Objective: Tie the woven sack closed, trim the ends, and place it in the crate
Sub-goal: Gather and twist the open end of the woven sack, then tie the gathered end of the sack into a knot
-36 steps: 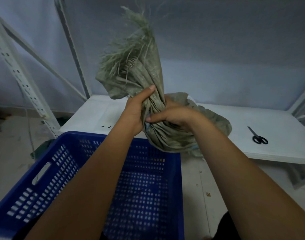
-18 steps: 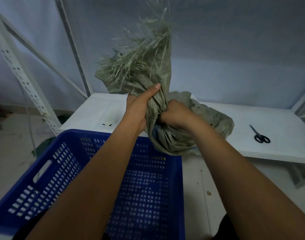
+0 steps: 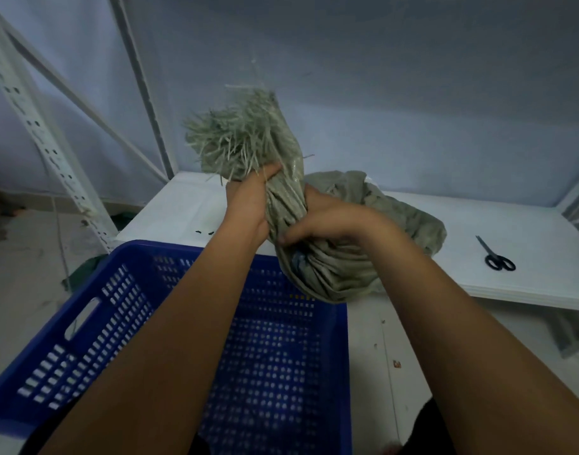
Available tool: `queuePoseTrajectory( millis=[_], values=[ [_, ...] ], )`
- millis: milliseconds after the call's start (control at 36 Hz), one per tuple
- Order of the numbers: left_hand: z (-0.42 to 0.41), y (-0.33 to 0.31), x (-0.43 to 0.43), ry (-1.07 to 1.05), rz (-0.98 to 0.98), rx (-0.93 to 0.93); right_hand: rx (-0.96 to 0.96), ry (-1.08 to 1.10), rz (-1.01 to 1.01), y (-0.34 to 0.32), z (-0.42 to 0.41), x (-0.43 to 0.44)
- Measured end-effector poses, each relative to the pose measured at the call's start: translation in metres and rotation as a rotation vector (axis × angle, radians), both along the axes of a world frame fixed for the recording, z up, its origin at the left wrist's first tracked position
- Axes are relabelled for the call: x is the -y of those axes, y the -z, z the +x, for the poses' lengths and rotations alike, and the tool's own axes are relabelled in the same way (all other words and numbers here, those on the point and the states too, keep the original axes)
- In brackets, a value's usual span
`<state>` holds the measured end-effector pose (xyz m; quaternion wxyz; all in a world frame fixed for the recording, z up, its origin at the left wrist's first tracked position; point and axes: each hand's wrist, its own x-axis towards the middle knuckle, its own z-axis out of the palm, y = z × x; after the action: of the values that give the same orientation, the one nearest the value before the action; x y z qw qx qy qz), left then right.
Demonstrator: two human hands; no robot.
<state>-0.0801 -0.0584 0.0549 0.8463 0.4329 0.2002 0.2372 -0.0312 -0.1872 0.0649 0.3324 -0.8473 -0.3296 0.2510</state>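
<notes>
White table [image 3: 511, 224]; one sack [image 3: 331, 267], one crate [image 3: 275, 356], seemingly one scissors [image 3: 496, 259].

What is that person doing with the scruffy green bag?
A person holds the bunched neck of a woven sack in both hands. The left hand grips it just below the frayed top, and the right hand grips the twisted part lower down. The sack is held up over the far edge of the blue crate, not in it yet. The scissors lie untouched on the white table.
</notes>
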Motion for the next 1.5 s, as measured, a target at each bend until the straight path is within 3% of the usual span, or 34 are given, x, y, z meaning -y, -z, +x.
queuePoseTrajectory(
  millis=[111,222,361,556,722,833,972,1139,1306,1417,1500],
  values=[
    [-0.001,0.000,0.001,0.057,0.041,-0.044,-0.219,0.112,0.394,-0.008,0.003,-0.006],
    [0.000,0.000,0.002,0.085,0.096,-0.063,-0.275,0.163,0.467,0.000,0.005,-0.012],
    [0.000,0.005,0.004,0.122,0.311,-0.095,-0.285,0.142,0.411,0.008,0.004,-0.006],
    [0.002,0.002,0.005,0.254,0.197,-0.046,-0.160,0.215,0.319,0.021,0.005,-0.012],
    [0.005,0.002,-0.005,0.042,0.190,-0.068,-0.066,0.156,0.129,0.019,-0.002,-0.014],
    [0.005,0.003,-0.010,0.019,0.120,-0.018,-0.068,0.129,0.021,0.014,-0.008,-0.009],
    [0.010,0.001,-0.015,-0.016,0.049,-0.025,-0.092,0.155,0.064,0.016,-0.011,-0.010],
    [0.016,0.010,-0.030,-0.062,0.090,-0.023,-0.336,0.227,0.159,0.018,-0.012,-0.006],
    [0.027,0.015,-0.032,-0.116,0.319,-0.022,-0.510,0.207,0.286,0.019,-0.008,-0.005],
    [0.030,0.019,-0.033,-0.093,0.380,-0.007,-0.478,0.194,0.263,0.025,-0.004,-0.008],
    [0.032,0.024,-0.039,-0.094,0.348,-0.006,-0.450,0.344,0.320,0.034,0.001,-0.016]
  ],
)
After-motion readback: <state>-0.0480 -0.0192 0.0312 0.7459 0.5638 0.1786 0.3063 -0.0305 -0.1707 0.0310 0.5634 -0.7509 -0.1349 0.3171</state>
